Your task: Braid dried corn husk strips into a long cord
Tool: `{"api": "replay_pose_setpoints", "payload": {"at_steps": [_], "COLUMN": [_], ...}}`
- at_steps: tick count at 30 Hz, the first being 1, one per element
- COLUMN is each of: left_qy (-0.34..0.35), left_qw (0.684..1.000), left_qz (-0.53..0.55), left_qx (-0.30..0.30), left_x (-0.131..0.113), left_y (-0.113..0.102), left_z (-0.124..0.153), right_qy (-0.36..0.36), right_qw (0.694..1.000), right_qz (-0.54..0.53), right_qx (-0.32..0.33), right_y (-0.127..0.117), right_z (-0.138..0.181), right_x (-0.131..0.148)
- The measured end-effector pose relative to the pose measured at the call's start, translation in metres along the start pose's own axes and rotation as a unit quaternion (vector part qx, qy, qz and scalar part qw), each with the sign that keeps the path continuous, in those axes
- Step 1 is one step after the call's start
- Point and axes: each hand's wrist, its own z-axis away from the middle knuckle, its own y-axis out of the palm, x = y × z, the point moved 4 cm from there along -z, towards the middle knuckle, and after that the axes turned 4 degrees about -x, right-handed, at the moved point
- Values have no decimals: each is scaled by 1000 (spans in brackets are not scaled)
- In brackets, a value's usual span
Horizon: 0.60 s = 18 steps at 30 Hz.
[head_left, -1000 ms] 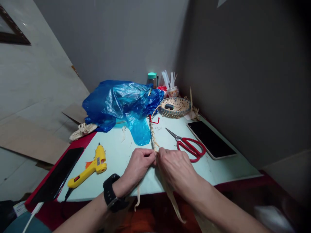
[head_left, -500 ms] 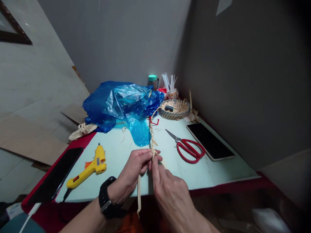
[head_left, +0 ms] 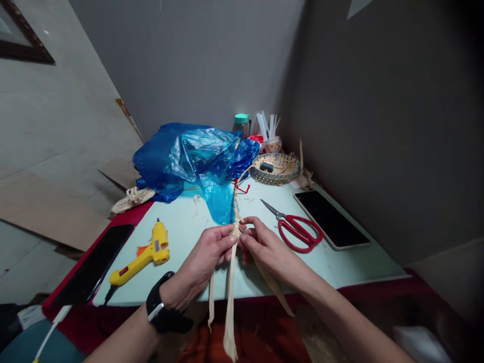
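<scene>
A pale braid of dried plant fibre (head_left: 236, 205) runs from the back of the table towards me. At its near end my left hand (head_left: 214, 247) pinches it between thumb and fingers; a black watch is on that wrist. Pressed against the same spot, my right hand (head_left: 262, 244) has its thumb and fingers closed on the braid. Three loose strands hang below: a thin one (head_left: 212, 302) at the left, a broad one (head_left: 231, 307) in the middle and one (head_left: 274, 287) under my right hand. The fingertips partly hide the crossing of the strands.
Red-handled scissors (head_left: 298, 229) and a dark-screened tablet (head_left: 330, 219) lie at the right. To the left are a yellow glue gun (head_left: 145, 257) and a black glossy slab (head_left: 93, 264). Behind are a blue plastic bag (head_left: 189, 156), a woven basket (head_left: 278, 174) and a cup of white sticks (head_left: 272, 145).
My right hand has turned and shifted to the right, its fingers now higher on the braid. The broad middle strand and the right strand now hang in plain sight. The view has shifted slightly.
</scene>
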Motion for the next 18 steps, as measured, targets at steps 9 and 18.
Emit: {"api": "replay_pose_setpoints", "payload": {"at_steps": [9, 18], "left_qy": [-24, -7], "left_qw": [998, 992], "left_qz": [-59, -123], "left_qx": [-11, -17], "left_x": [-3, -10], "left_y": [-5, 0], "left_z": [4, 7], "right_qy": [36, -23], "right_qw": [994, 987], "right_qz": [94, 150], "right_qx": [-29, -46], "right_y": [-1, -6], "right_z": [-6, -3], "right_x": [-6, -4]}}
